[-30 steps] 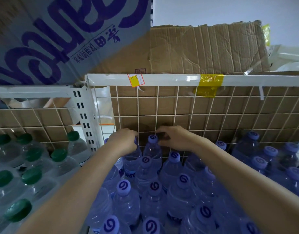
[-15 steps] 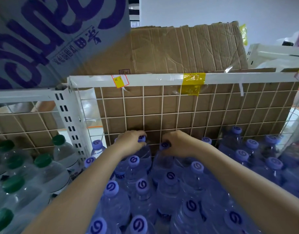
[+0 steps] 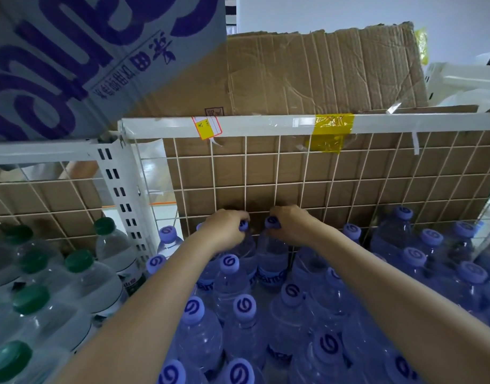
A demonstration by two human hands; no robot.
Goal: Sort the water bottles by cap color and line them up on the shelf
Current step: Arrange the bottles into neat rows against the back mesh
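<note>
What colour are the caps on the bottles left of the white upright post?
Dark green caps, on clear bottles; the head view shows them at lower left.

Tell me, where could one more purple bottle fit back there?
The likeliest bare spot is the dark gap by the wire grid, between the left hand and the right hand. Another gap shows between the hands' two bottles and the purple-cap bottles nearer you. Left of the white post, the green-cap bottles stand tightly packed.

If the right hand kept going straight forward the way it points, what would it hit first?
Most likely the white wire grid just behind the purple cap that the right hand grips, with cardboard behind; depth is uncertain.
</note>
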